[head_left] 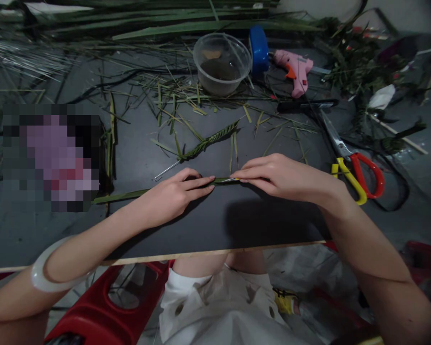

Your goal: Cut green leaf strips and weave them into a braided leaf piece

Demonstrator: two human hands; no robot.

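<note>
Leaf strip: a long, flat green leaf strip [124,196] lies crosswise on the dark grey table [187,230], running beneath the left hand toward the right.
Left grip: the left hand [181,191] lies over the strip, fingers nearly together, tips at its upper face; whether it pinches or only presses, I cannot tell.
Right grip: thumb and fingers of the right hand [273,172] pinch closed at the strip's right part, on a slim pale piece [225,181] with a touch of yellow; its nature is unclear.
Handling: steady pressure close to the pinch should keep the strip flat; a light, level pull suits its grain.
Braided piece: just beyond the strip, ridged, plaited green [210,140], with a thin metal rod [167,170] at its lower end.
Scissors: right of the strip, steel blades, red and yellow plastic loops [341,147].
Bowl: well beyond the strip, round, clear plastic [217,89].
</note>
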